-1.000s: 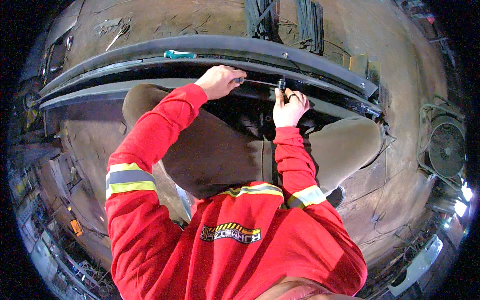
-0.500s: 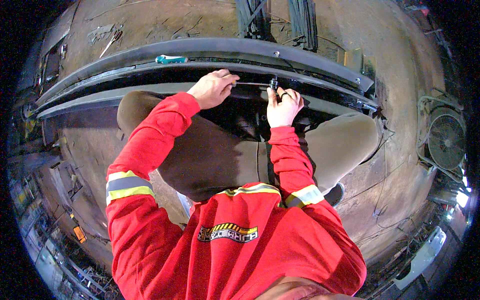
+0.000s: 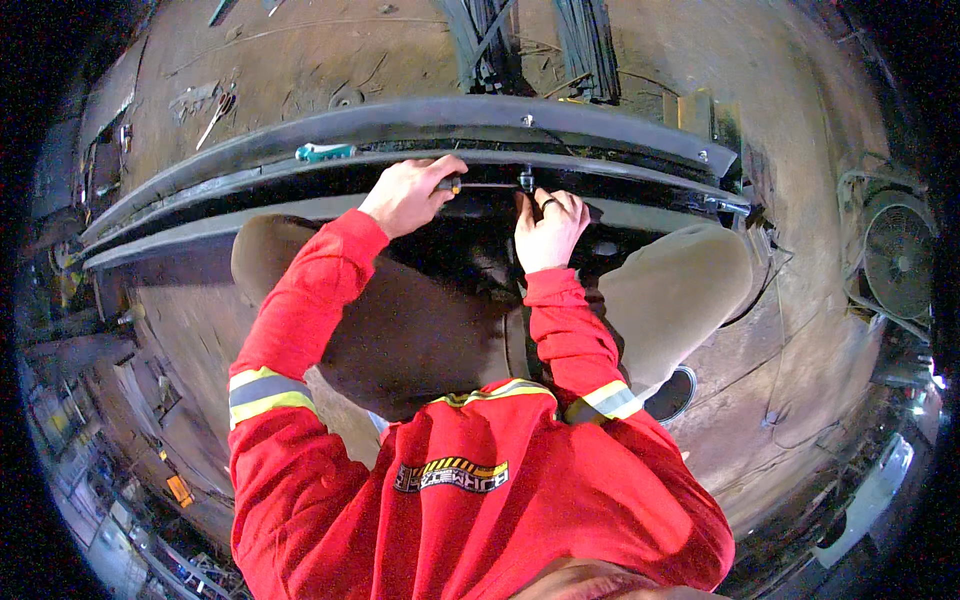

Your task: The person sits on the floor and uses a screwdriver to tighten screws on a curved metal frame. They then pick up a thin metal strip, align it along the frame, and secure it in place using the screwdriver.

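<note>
My left hand (image 3: 412,193) is closed around a screwdriver (image 3: 453,186), whose dark handle shows a yellow band. Its thin shaft points right, toward a small black-and-silver fitting (image 3: 527,179) on the long grey metal channel (image 3: 410,112) lying across in front of me. At the fitting, the fingers of my right hand (image 3: 552,228) pinch together; a dark ring is on one finger. Whether the screwdriver tip touches the fitting is too small to tell. A teal-handled tool (image 3: 325,152) rests on the channel, left of my hands.
Bundles of dark metal strips (image 3: 587,50) lie beyond the channel. A scissors-like tool (image 3: 217,118) is on the floor at far left. To the right stands a round fan (image 3: 897,250), with a thin cable on the floor nearby. An orange object (image 3: 179,490) lies at lower left.
The whole view has shifted, so the channel and both hands appear slightly lower and further left. More of the screwdriver handle shows past my left fingers. Both hands keep their grips.
</note>
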### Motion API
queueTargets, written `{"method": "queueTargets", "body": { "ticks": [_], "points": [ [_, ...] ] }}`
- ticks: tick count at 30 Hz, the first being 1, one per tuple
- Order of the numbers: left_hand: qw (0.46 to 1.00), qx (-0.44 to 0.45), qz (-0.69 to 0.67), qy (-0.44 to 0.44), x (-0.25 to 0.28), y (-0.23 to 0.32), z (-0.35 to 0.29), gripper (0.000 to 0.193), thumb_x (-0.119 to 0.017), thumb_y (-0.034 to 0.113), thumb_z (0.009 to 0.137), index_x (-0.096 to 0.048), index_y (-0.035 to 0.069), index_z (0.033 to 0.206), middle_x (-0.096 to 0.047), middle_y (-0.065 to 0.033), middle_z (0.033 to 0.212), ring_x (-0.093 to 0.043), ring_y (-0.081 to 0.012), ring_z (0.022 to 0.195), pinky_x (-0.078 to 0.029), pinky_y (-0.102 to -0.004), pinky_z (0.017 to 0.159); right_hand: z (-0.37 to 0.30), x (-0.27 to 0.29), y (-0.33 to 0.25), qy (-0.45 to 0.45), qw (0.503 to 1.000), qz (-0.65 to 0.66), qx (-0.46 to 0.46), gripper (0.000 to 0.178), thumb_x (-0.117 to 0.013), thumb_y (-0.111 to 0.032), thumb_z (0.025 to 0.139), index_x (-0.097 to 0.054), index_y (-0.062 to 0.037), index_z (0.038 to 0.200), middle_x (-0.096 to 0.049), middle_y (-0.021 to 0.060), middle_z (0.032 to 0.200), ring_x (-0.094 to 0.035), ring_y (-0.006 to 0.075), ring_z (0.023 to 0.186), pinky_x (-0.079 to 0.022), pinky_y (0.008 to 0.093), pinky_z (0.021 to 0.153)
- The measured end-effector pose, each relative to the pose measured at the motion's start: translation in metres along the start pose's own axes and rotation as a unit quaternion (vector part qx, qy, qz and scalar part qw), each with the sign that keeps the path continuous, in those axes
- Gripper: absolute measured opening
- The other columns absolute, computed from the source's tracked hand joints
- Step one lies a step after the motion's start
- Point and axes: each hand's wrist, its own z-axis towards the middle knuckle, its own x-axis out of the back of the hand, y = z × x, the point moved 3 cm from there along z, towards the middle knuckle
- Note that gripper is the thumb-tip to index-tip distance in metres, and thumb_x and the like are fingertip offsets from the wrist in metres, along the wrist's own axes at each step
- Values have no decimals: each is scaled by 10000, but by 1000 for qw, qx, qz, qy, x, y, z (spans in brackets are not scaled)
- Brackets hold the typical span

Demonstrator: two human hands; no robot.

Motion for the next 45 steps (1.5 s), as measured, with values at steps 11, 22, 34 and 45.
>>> {"method": "queueTargets", "body": {
  "ticks": [11,22,34,45],
  "points": [
    [899,140,-377,174,34,16,-7,225,-595,79,860,-637,-20,1057,-668,-93,806,-630,-151,748,-496,-290,700,0,6,-4,-59,997,26,-52,238,-721,-235,756,-673,-43,887,-577,125,931,-517,317,1020,-336,485,980],
    [812,55,-483,324,28,38,18,279,-505,175,865,-637,-71,864,-605,-134,758,-527,-158,675,-413,-295,657,9,8,-8,-101,991,44,-72,249,-731,-237,756,-673,-25,874,-591,105,911,-527,305,990,-332,464,951],
    [917,-294,-215,163,-35,178,147,179,-630,238,819,-589,68,780,-516,-52,674,-551,-241,598,-463,-372,545,8,3,-4,-121,988,76,-61,318,-652,-354,802,-681,-44,861,-614,95,933,-534,291,1013,-338,471,967],
    [913,-392,-114,-4,-130,178,170,329,-579,377,835,-553,69,724,-525,-93,703,-560,-286,707,-491,-411,640,5,7,-8,-105,990,76,-51,390,-570,-433,843,-682,-64,906,-628,90,989,-537,289,1039,-339,453,975]
  ]
}}
